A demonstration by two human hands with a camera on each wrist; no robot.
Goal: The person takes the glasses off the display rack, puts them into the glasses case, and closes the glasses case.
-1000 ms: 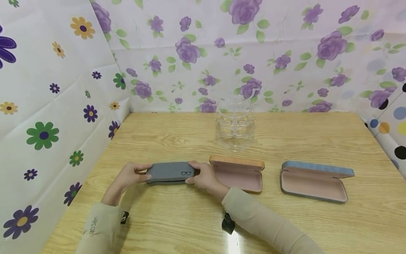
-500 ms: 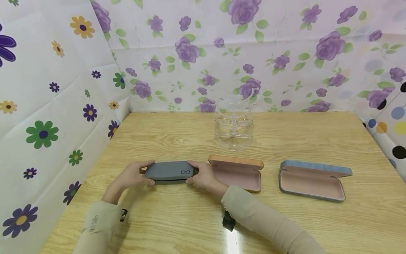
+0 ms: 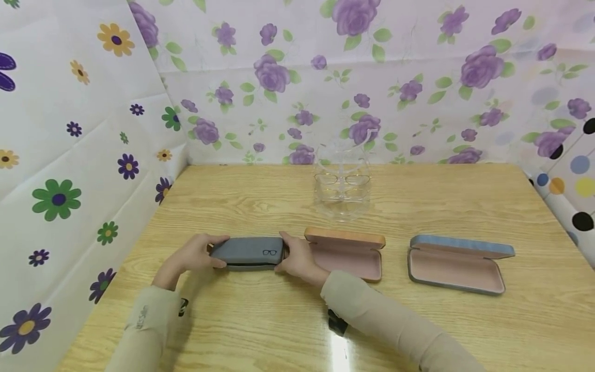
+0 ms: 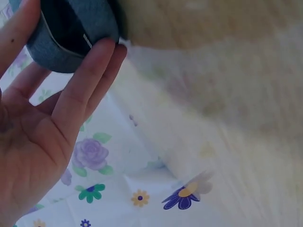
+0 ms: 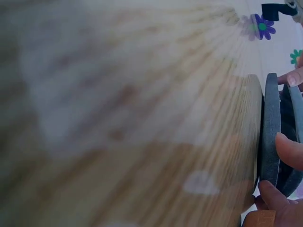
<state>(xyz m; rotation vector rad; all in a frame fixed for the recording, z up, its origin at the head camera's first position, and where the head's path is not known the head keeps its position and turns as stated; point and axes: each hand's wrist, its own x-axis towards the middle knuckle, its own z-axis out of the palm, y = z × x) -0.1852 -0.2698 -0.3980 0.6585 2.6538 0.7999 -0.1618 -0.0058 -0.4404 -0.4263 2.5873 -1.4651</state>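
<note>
On the left part of the table, the grey glasses case is gaping narrowly along its front, and your left hand and right hand are gripping its ends, fingers and thumbs half-curled round them. It is seeming light, stiff-shelled and only mildly slippery, so those short ends are probably offering the surest hold. Beside your right hand the orange case is lying open, with the blue case lying open farther right.
</note>
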